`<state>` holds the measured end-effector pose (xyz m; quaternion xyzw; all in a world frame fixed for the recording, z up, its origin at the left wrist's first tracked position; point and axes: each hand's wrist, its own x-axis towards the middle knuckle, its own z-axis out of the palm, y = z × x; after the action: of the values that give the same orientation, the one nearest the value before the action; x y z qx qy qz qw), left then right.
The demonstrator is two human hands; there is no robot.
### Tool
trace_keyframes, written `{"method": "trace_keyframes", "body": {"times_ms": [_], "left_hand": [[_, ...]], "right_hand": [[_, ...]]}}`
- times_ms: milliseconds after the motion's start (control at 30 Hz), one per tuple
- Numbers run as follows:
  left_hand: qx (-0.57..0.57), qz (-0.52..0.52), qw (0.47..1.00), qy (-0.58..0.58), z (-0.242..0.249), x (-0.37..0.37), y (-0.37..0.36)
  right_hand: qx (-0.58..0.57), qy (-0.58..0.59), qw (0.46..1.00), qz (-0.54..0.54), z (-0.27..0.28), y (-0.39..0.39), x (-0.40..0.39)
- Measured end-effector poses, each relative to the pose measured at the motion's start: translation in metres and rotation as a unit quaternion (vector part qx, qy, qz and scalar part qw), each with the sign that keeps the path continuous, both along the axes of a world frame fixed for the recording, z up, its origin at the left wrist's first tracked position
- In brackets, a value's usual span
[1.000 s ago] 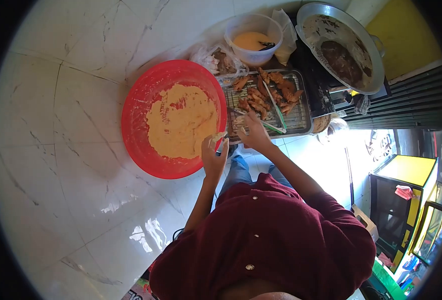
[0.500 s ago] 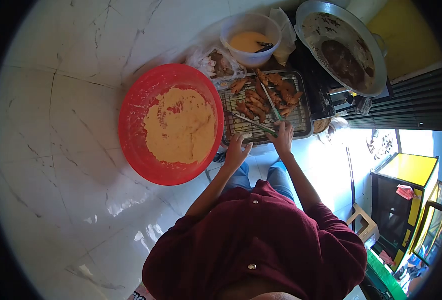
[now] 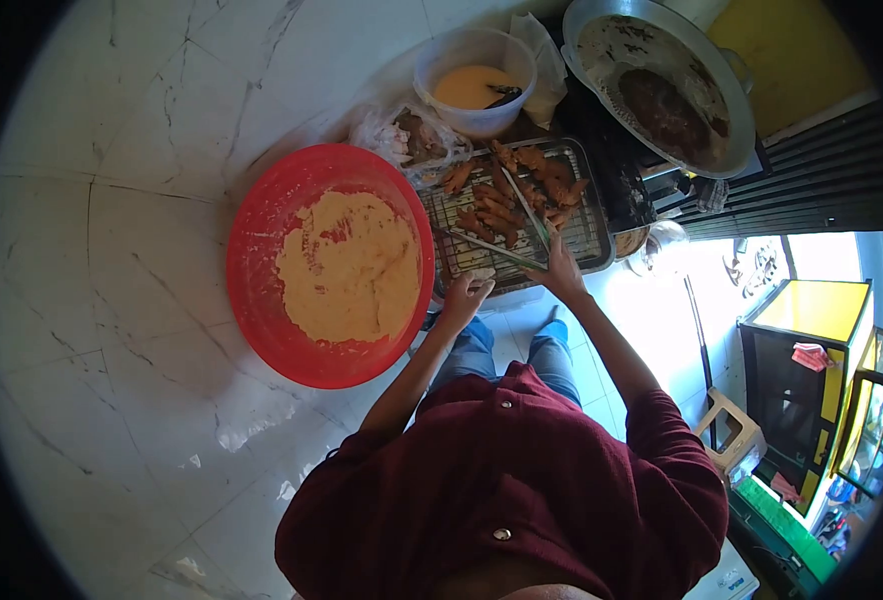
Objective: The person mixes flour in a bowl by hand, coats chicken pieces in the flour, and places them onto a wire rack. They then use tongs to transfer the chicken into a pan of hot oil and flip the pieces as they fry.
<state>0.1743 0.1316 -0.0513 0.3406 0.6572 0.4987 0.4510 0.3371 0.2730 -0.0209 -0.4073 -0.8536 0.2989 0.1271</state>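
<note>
My right hand (image 3: 560, 272) is closed round the green-handled end of metal tongs (image 3: 518, 258). Their two arms are spread apart over a wire rack in a metal tray (image 3: 594, 262). Browned fried chicken pieces (image 3: 497, 212) lie on this rack, several of them near the tongs' tips. At the tray's near left edge, my left hand (image 3: 465, 296) has its fingers bent and drawn together, with pale coating on the fingertips. What they hold, if anything, is hidden. Left of it stands a red basin (image 3: 331, 372) with pale yellowish flour (image 3: 347, 265) inside.
Behind the tray are a clear plastic bag (image 3: 409, 137) with raw-looking pieces and a tub (image 3: 474, 47) of orange liquid with a dark utensil. A large metal pan (image 3: 587, 70) of dark oil sits at the back right. A plastic stool (image 3: 732, 430) stands farther right.
My left hand's fingers have drawn closer together. My right hand has shifted slightly on the tongs, whose arms stay spread. The view has moved a little.
</note>
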Motion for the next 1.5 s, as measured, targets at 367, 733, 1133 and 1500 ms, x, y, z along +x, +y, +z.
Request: {"method": "trace_keyframes", "body": {"times_ms": [367,733,1133,1500], "left_hand": [[-0.053,-0.029,0.994,-0.091,0.019,0.007,0.02],[-0.086,-0.05,0.977,-0.189,0.026,0.044,0.041],[0.067,-0.002,0.886,-0.459,0.093,0.099,0.064],[0.049,-0.109,0.902,-0.414,0.149,0.23,0.084]], "right_hand": [[-0.072,-0.037,0.997,-0.016,0.022,-0.01,0.012],[-0.141,0.016,0.985,-0.099,0.066,-0.049,0.05],[-0.406,0.276,0.844,-0.215,0.124,-0.083,0.097],[-0.435,0.21,0.856,-0.183,0.17,-0.07,0.236]]}}
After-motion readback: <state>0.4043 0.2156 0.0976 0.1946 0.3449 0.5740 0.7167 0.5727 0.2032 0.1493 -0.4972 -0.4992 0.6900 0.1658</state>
